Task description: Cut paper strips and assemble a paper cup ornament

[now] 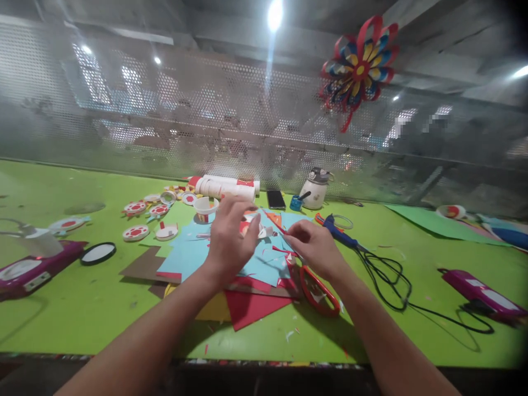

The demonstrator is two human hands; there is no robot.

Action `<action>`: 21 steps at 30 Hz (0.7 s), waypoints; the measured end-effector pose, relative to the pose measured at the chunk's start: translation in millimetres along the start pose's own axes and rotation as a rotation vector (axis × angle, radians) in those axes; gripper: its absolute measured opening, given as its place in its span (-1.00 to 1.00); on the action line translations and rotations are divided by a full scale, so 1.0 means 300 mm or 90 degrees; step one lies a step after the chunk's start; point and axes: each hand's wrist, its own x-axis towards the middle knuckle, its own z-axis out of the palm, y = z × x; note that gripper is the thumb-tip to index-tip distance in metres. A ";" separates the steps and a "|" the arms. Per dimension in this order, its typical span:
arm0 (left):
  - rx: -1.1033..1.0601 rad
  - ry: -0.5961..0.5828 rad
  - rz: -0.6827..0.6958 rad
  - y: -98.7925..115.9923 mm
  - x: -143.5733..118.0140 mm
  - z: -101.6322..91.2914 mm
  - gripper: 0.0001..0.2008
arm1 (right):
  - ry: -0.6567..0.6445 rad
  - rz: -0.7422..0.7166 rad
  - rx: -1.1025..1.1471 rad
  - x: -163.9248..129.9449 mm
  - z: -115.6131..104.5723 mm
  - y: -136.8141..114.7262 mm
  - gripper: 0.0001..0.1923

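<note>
A matt lime-green bench (74,308) with a smooth, lightly scuffed top is carrying flat, matt sheets of light-blue paper (190,256) and a matt red paper sheet (247,308). Glossy red plastic-handled scissors (317,289) are catching the light beside them. A perforated grey metal screen (165,126) is gleaming dully behind, and a glossy black rubbery cable (391,280) is lying coiled.

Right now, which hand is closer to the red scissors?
Right. The right hand is just above the red scissors, nearly touching; the left hand sits farther left over blue paper.
</note>
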 end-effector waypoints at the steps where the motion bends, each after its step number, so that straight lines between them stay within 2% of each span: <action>1: 0.032 -0.076 0.079 0.004 0.001 -0.004 -0.81 | -0.035 -0.007 -0.027 0.001 -0.002 0.006 -0.91; 4: 0.126 -0.323 0.207 0.015 0.000 -0.004 -0.71 | -0.150 -0.017 -0.061 0.000 -0.006 0.018 -0.91; 5: 0.161 -0.373 0.220 0.016 0.000 -0.002 -0.70 | -0.178 -0.013 -0.059 -0.001 -0.009 0.020 -0.91; 7: 0.211 -0.424 0.224 0.012 -0.002 0.002 -0.72 | -0.209 -0.015 -0.053 0.000 -0.020 0.022 -0.91; 12: 0.186 -0.487 0.189 -0.005 -0.012 0.016 -0.81 | -0.219 -0.055 -0.033 0.010 -0.050 0.040 -0.91; 17: 0.075 -0.417 0.081 -0.029 -0.028 0.044 -0.89 | -0.262 -0.047 0.078 0.017 -0.059 0.060 -0.91; 21: 0.008 -0.408 0.044 -0.049 -0.032 0.055 -0.92 | -0.253 -0.032 0.140 0.021 -0.060 0.053 -0.91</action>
